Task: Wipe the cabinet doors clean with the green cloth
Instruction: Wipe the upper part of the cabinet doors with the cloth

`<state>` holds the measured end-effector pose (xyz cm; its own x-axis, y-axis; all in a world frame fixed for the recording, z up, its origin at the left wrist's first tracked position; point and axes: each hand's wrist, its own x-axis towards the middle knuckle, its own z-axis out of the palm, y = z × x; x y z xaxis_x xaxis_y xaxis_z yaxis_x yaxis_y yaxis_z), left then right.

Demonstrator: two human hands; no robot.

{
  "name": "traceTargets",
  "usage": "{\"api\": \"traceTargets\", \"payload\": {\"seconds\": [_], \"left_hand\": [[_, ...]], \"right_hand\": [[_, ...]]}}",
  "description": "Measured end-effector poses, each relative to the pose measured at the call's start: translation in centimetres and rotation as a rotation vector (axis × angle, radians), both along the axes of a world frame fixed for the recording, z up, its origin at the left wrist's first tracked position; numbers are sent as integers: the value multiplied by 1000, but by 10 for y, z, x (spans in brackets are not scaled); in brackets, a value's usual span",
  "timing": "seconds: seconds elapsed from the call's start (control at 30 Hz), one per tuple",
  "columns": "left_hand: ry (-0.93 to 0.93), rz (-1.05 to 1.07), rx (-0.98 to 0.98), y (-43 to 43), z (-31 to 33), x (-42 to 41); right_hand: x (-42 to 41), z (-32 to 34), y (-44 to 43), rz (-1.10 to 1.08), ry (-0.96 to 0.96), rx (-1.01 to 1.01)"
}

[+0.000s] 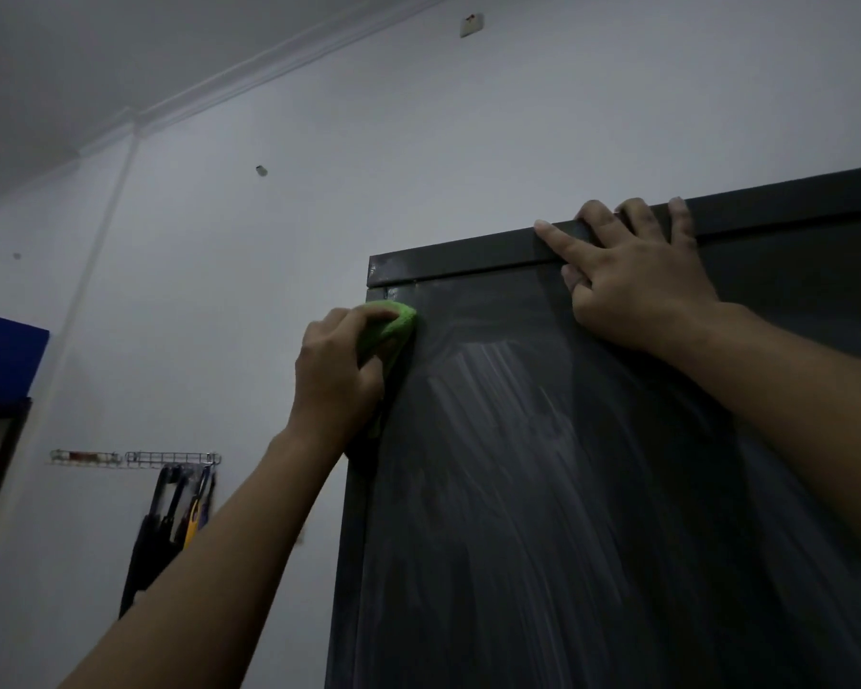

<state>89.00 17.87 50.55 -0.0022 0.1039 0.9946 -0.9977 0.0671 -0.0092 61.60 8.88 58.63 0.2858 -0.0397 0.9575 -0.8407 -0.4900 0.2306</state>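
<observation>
Both bare arms reach upward, the left hand with fingers curled round a bunched green cloth, the right hand higher, fingers spread and laid flat.

We see a tall, dark cabinet door standing upright. It has pale, streaky wipe marks running down its front. The green cloth is small and bunched up. We press it against the door's top left corner.

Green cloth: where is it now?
Head view, left of centre: the green cloth is bunched in the left hand, pressed against the upper-left corner of the cabinet door, just under the top trim.
</observation>
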Motion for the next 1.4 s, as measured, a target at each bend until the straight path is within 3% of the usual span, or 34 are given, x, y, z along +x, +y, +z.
{"api": "traceTargets", "payload": {"seconds": [0.13, 0.27, 0.43, 0.6, 0.87, 1.1, 1.2, 1.4], "left_hand": [[-107, 32, 108, 4, -50, 9], [-241, 76, 153, 15, -37, 12], [56, -20, -24, -3, 1, -7], [-38, 20, -23, -4, -35, -6], [-116, 50, 145, 5, -104, 6], [139, -18, 8, 1, -18, -17], [79, 1, -7, -9, -10, -32], [-143, -5, 95, -12, -66, -39]], "right_hand": [[3, -1, 1, 6, -5, 10], [4, -2, 2, 5, -9, 17], [1, -2, 3, -10, 8, 25], [0, 0, 6, -21, 25, 44], [2, -5, 5, -17, 13, 23], [1, -5, 4, -16, 19, 30], [0, -4, 4, -20, 32, 24], [2, -4, 1, -31, 23, 12]]}}
